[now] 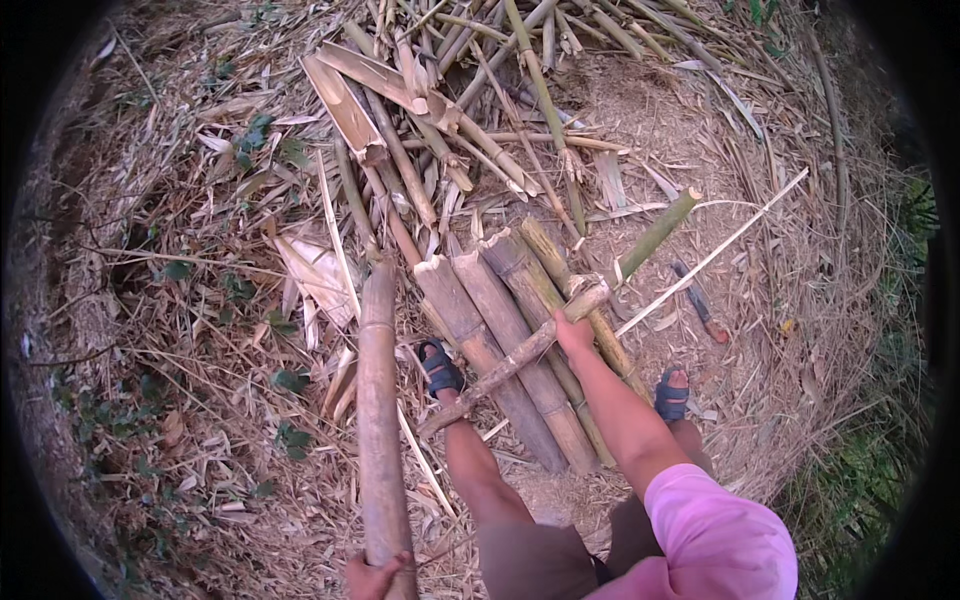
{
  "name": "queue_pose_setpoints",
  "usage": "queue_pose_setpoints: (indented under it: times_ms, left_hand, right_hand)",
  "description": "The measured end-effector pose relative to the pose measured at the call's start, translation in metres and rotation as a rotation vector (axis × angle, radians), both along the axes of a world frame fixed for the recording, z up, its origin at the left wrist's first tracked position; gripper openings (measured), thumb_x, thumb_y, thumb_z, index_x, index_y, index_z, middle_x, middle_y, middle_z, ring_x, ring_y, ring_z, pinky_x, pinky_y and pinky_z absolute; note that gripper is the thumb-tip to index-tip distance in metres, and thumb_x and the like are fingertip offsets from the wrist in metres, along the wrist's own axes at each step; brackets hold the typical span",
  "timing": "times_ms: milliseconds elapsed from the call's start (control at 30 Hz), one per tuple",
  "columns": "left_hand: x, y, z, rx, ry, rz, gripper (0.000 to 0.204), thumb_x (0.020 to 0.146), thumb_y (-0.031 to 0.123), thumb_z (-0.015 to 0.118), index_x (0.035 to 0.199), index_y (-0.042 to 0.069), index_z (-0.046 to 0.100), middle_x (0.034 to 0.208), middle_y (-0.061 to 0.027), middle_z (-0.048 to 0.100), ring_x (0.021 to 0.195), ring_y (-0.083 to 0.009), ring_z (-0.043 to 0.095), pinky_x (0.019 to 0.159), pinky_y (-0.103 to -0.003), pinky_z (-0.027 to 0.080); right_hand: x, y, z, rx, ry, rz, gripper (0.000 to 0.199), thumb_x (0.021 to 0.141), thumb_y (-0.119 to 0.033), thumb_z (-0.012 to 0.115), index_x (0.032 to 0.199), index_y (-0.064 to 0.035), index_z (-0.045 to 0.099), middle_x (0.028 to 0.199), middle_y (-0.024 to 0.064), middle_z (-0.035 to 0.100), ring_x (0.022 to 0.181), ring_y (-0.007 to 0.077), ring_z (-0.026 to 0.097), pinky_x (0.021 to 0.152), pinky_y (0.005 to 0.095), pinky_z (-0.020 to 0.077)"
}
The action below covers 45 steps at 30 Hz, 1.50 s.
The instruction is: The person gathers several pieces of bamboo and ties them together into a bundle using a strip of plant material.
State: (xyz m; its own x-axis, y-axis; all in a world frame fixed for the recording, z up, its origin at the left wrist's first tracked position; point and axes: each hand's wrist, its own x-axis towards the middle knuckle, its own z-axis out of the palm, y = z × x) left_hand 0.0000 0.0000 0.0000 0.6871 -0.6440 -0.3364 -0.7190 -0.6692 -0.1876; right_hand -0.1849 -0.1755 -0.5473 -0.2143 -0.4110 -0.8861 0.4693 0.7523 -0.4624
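head view: left hand point(376, 578), held low, clasps a bamboo pole point(380, 420); right hand point(573, 334), stretched forward, clasps a rough stick point(508, 366).

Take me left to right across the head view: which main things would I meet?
Thick tan bamboo pole → row of brown and yellowish bamboo lengths → dark-bladed tool with a reddish-brown handle → green grass near the right rim.
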Motion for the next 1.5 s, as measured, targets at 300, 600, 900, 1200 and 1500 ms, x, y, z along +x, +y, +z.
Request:
queue_pose_setpoints:
  times_ms: [300,600,900,1200,1500]
  left_hand:
    - [-0.105,0.138,-0.191,-0.039,0.556,0.344,0.055,0.071,0.021,0.086,0.108,-0.012,0.063,0.096,-0.0178,0.07,0.083,-0.0238,0.068,0.081,-0.036,0.054]
    - [-0.118,0.229,-0.229,-0.014,0.72,0.343,0.095,0.068,0.029,0.087,0.14,-0.011,0.039,0.125,-0.025,0.06,0.118,-0.0333,0.057,0.101,-0.043,0.045]
    - [-0.108,0.211,-0.494,-0.481,0.82,-0.187,0.076,0.056,0.033,0.091,0.112,-0.005,0.057,0.099,-0.0206,0.061,0.093,-0.0365,0.06,0.083,-0.048,0.048]
    - [-0.051,0.276,-0.726,-0.599,0.615,-0.299,0.099,0.06,0.03,0.087,0.138,-0.008,0.039,0.13,-0.0281,0.051,0.123,-0.0425,0.047,0.107,-0.05,0.036]
    - [-0.049,0.218,-0.643,-0.29,0.976,-0.073,0.102,0.067,0.03,0.085,0.146,-0.006,0.031,0.143,-0.0305,0.042,0.136,-0.0418,0.038,0.114,-0.046,0.03]
  right_hand:
    - [-0.179,0.09,-0.067,0.043,0.22,0.04,0.07,0.078,-0.041,0.067,0.128,0.0072,0.056,0.128,0.0269,0.06,0.124,0.038,0.055,0.103,0.0409,0.0417]
    - [-0.175,0.109,-0.074,-0.096,0.427,0.313,0.066,0.072,-0.033,0.068,0.124,0.0051,0.054,0.115,0.0302,0.063,0.113,0.0437,0.059,0.096,0.0433,0.0449]
    - [-0.178,0.141,-0.125,-0.274,0.521,0.373,0.071,0.084,-0.032,0.065,0.142,0.0014,0.04,0.13,0.0235,0.058,0.12,0.0358,0.055,0.102,0.0426,0.042]
    - [-0.153,0.154,-0.104,-0.449,0.641,0.627,0.081,0.086,-0.041,0.069,0.141,0.0075,0.034,0.136,0.0301,0.05,0.129,0.0402,0.049,0.108,0.0429,0.0388]
    - [-0.193,0.142,-0.092,-0.208,0.369,0.771,0.073,0.089,-0.052,0.061,0.132,0.0055,0.049,0.116,0.0298,0.064,0.113,0.0436,0.06,0.097,0.0448,0.0471]
